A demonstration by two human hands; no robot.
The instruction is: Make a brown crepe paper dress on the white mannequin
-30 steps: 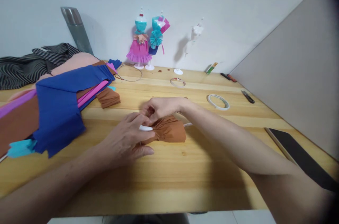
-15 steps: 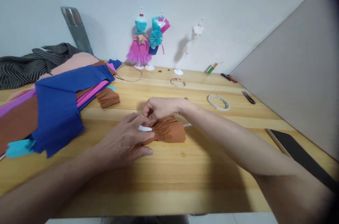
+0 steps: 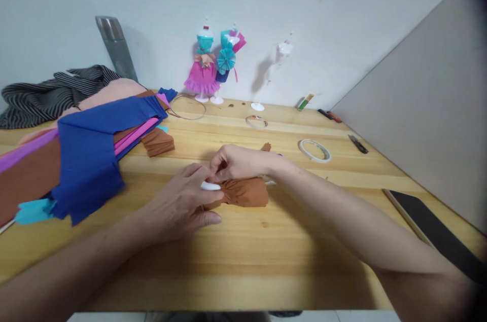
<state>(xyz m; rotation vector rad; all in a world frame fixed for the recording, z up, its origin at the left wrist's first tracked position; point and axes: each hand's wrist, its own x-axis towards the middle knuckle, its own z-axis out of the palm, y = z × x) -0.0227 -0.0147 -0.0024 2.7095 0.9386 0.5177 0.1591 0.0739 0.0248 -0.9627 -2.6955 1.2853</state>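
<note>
A small white dress form lies sideways on the table, and only a white bit of it shows between my left fingers. Gathered brown crepe paper wraps it like a skirt, flaring to the right. My left hand grips the form from the left, thumb below and fingers above. From behind, my right hand reaches across with its fingertips pinched at the gathered edge, close to the left fingers. What the right fingertips hold is hidden.
Crepe paper sheets and striped cloth fill the left side, with a flask behind. Dressed mini forms and a bare form stand by the wall. Right are a tape roll, cutter and phone.
The view has shifted slightly. My right hand has lifted a little off the brown paper's upper edge, while my left hand keeps its hold.
</note>
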